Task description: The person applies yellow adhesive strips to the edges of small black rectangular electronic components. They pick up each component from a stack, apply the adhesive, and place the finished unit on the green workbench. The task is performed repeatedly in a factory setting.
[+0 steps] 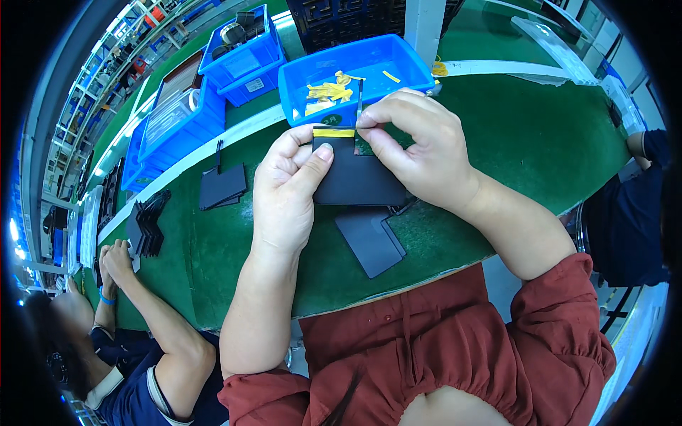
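Though illegible, label [254, 85] beyond left hand [290, 174]

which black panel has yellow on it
The black panel in the left hand: a yellow strip lies near its far edge; the panels lying on the green table show none.

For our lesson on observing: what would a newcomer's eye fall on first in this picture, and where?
First comes the flat black piece with a yellow band near its top edge, mid-picture in the left hand, while the right hand pinches a thin black strip beside it. Just beyond, a bright blue bin with yellow pieces inside stands out against the green tabletop.
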Tool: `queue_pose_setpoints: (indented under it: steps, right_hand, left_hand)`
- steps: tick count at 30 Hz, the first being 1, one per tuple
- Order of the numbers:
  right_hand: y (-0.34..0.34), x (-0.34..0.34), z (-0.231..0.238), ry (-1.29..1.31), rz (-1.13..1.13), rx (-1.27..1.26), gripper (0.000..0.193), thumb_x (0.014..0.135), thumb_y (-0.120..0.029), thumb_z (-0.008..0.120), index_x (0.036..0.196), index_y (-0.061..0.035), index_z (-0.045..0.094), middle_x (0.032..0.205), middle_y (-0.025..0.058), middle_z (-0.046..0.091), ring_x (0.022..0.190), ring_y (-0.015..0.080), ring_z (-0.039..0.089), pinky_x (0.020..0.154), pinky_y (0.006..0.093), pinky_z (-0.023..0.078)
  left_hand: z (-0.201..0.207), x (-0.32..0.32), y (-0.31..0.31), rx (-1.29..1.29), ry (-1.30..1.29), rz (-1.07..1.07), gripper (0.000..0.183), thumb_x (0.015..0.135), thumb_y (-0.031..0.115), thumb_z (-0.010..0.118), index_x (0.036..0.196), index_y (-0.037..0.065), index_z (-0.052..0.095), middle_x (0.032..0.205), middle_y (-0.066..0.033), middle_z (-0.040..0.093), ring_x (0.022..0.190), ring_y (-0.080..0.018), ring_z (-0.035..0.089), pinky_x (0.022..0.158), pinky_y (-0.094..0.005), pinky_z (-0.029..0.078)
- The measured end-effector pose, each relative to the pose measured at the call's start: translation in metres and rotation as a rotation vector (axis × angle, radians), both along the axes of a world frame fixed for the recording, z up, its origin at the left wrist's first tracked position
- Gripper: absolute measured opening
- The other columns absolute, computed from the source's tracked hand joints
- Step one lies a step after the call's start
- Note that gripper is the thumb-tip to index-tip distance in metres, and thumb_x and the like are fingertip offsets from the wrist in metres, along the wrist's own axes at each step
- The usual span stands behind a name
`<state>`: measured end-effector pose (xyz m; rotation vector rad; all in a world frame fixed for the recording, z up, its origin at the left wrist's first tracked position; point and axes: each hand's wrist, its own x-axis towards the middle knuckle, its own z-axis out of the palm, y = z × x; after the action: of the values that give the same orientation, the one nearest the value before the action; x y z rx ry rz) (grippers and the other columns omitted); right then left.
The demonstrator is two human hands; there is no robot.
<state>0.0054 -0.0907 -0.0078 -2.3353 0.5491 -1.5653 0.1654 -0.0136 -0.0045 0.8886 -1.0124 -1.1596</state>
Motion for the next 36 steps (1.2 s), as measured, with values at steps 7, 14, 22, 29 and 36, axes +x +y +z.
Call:
queue_pose_setpoints:
  steps: [7, 14, 22, 29, 36]
  right_hand:
    - [-0.003, -0.002, 0.0, -0.132, 0.26, 0.829, 0.015, 0.076, -0.007, 0.067, 0.088, 0.0014, 0.064, 0.074, 0.0048, 0.062, 0.066, 0.0102, 0.058, 0.063, 0.0249, 0.048]
    - [-0.001, 0.0, -0.001, 0.085, -0.009, 0.086, 0.011, 0.07, -0.007, 0.066, 0.078, -0.0005, 0.061, 0.071, 0.011, 0.061, 0.067, 0.0242, 0.06, 0.064, 0.0341, 0.048]
    - [0.006, -0.001, 0.004, 0.158, 0.087, 0.117, 0.01, 0.07, -0.008, 0.065, 0.073, -0.0008, 0.059, 0.067, 0.0103, 0.058, 0.064, 0.0254, 0.057, 0.06, 0.0359, 0.045]
    - [0.001, 0.001, -0.001, 0.218, 0.109, 0.329, 0.016, 0.074, -0.013, 0.063, 0.078, 0.0027, 0.062, 0.071, 0.0136, 0.061, 0.064, 0.0243, 0.06, 0.06, 0.0339, 0.047]
    - [-0.003, 0.001, -0.004, 0.228, 0.13, 0.52, 0.019, 0.075, -0.015, 0.061, 0.082, 0.0023, 0.064, 0.071, 0.0116, 0.063, 0.063, 0.0186, 0.059, 0.061, 0.0312, 0.047]
  left_hand:
    - [-0.003, -0.003, 0.001, -0.023, -0.119, 0.07, 0.027, 0.09, 0.003, 0.053, 0.115, -0.006, 0.048, 0.098, -0.011, 0.065, 0.086, -0.0102, 0.06, 0.077, -0.0216, 0.047]
    - [-0.009, -0.007, 0.002, -0.033, -0.463, 0.221, 0.027, 0.087, 0.006, 0.059, 0.111, -0.004, 0.053, 0.086, -0.0079, 0.067, 0.077, -0.0073, 0.059, 0.07, -0.0209, 0.046]
    - [-0.004, 0.009, -0.003, -0.02, -0.71, 0.373, 0.027, 0.085, 0.004, 0.058, 0.111, -0.004, 0.055, 0.092, -0.0064, 0.065, 0.081, -0.0078, 0.057, 0.072, -0.0219, 0.046]
    - [-0.013, 0.162, -0.018, 0.249, -0.955, 0.941, 0.025, 0.083, 0.018, 0.054, 0.097, 0.0, 0.064, 0.085, -0.0119, 0.065, 0.075, -0.0196, 0.06, 0.072, -0.0304, 0.047]
    - [-0.004, 0.125, -0.018, -0.044, -1.217, 0.957, 0.028, 0.082, 0.019, 0.059, 0.102, -0.001, 0.063, 0.096, -0.0109, 0.063, 0.085, -0.0166, 0.058, 0.077, -0.0296, 0.046]
